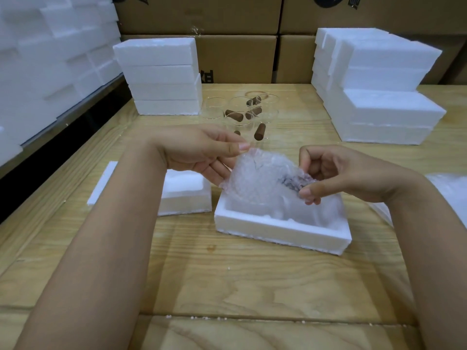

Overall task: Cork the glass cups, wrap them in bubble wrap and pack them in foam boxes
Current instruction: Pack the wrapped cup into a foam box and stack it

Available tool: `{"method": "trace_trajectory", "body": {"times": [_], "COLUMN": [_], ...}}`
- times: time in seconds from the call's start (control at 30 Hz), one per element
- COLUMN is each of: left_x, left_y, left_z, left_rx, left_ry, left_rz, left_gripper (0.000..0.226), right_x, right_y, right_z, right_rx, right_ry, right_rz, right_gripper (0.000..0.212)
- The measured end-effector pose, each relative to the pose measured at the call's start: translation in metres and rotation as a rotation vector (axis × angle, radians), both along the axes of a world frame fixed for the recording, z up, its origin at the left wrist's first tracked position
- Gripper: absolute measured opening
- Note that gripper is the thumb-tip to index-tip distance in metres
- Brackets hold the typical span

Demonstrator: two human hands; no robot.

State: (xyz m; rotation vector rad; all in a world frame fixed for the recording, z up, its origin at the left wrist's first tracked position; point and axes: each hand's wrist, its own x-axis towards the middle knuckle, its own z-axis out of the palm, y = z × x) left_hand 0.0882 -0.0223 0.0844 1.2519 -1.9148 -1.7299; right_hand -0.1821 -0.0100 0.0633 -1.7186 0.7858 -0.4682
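- Step, prob.: seat bubble-wrap bundle [262,180] in foam box [283,233]. Keep the wrap ends tucked, lower it level, no forcing.
- Left hand [202,152] grip pinches bundle's 10 o'clock edge; right hand [336,173] grip pinches its 3 o'clock end.
- Bundle hangs btwn both grips, over box cavity; box on tabletop [227,279].

Table [227,286]: pale yellow wood, wavy darker grain. Foam box [278,233]: plain white. Foam lid [184,198]: white too. Bubble wrap [260,183]: clear to whitish, dotted all over with small bubbles, one dark grey-purple patch showing through. Corks [260,132]: brown. Glass cups [217,108]: clear, no tint. Foam stacks [161,77]: white, no marks. Cardboard boxes [235,56]: brown, black print.
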Motion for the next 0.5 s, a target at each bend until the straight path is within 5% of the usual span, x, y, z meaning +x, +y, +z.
{"method": "trace_trajectory", "body": {"times": [0.5], "left_x": [-0.003], "left_y": [-0.014], "left_z": [-0.015], "left_rx": [-0.148], "left_ry": [-0.018], "left_rz": [0.28], "left_gripper": [0.033], "right_x": [0.011], "right_y": [-0.014], "right_z": [-0.022], "right_rx": [-0.192], "right_ry": [-0.141], "right_rz": [-0.3], "right_gripper": [0.021]}}
